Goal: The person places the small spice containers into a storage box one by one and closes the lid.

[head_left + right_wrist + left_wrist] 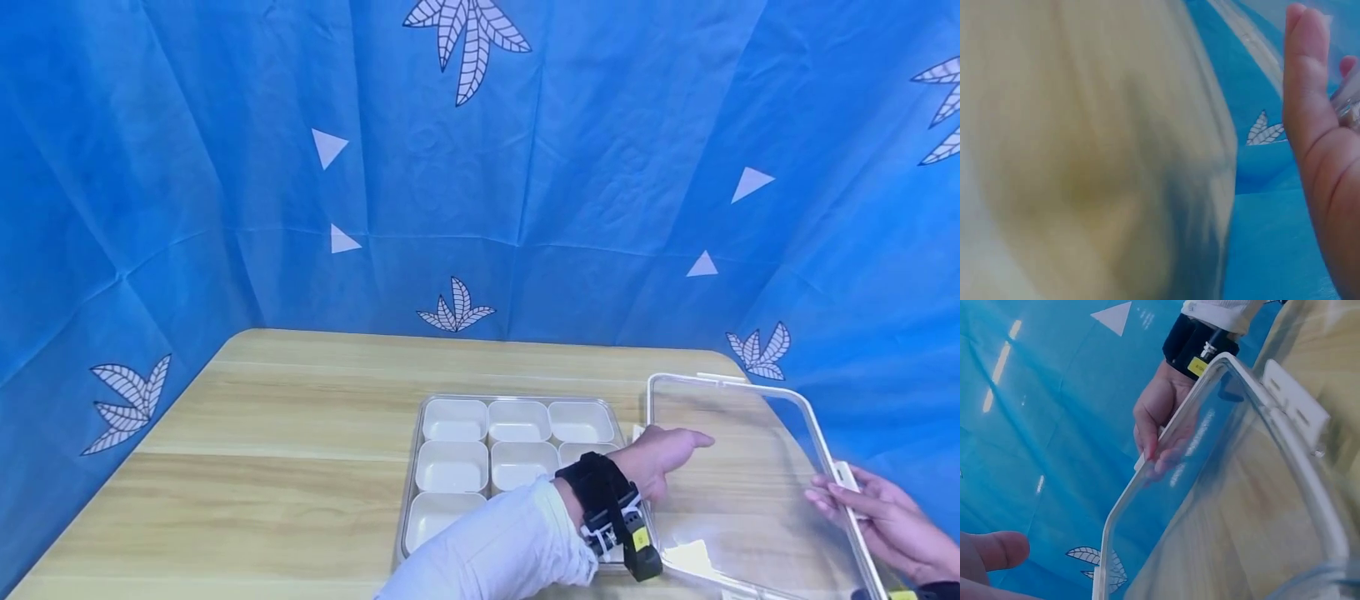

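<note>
A clear lid (742, 467) with a white rim is tilted at the right side of the table. My right hand (885, 517) pinches its right edge near a white clip (846, 477); the left wrist view also shows this right hand (1163, 415) on the rim. My left hand (660, 458) reaches over the box to the lid's left edge, thumb extended. In the left wrist view, the left thumb (1000, 550) is straight and apart from the rim (1105, 550). Left of the lid stands a box (411, 492) holding several white compartments (452, 467), partly hidden by my left arm.
The wooden table (247, 467) has rounded far corners. Behind it and along both sides hangs a blue curtain (600, 167) with leaf and triangle prints. The lid overhangs the table's right edge in the head view.
</note>
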A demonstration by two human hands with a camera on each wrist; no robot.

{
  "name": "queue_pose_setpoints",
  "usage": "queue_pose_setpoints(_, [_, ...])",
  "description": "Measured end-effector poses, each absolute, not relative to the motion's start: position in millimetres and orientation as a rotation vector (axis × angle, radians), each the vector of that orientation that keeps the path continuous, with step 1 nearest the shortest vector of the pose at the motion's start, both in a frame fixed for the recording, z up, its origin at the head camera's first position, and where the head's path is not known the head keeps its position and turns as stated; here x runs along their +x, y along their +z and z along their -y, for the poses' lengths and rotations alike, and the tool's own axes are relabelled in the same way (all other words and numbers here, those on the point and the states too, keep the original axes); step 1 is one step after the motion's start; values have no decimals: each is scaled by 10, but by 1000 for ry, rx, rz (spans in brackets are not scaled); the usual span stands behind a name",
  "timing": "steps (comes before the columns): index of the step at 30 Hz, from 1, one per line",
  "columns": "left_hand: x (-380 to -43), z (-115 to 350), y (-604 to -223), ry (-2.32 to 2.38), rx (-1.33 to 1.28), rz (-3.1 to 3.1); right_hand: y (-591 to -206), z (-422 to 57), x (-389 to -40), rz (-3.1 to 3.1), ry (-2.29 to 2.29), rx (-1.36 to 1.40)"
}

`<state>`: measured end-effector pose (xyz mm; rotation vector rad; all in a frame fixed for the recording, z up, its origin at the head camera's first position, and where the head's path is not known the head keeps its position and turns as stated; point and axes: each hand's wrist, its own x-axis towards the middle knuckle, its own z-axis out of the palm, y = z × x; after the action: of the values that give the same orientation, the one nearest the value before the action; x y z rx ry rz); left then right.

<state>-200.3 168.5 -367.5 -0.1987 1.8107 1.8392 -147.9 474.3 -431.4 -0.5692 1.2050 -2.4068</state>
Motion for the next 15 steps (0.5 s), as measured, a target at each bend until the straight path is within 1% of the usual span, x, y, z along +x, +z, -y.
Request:
queue_pose_setpoints(8, [-2052,-1660,-3577,1887,-141,-1927,-4180,-4749,-1434,-1432,-2527,-408])
queue_pose_setpoints(15, [-2157,-1573,-3488,1943,-139,-1922,-4025,-4738,-1435,-1306,-2578,-468])
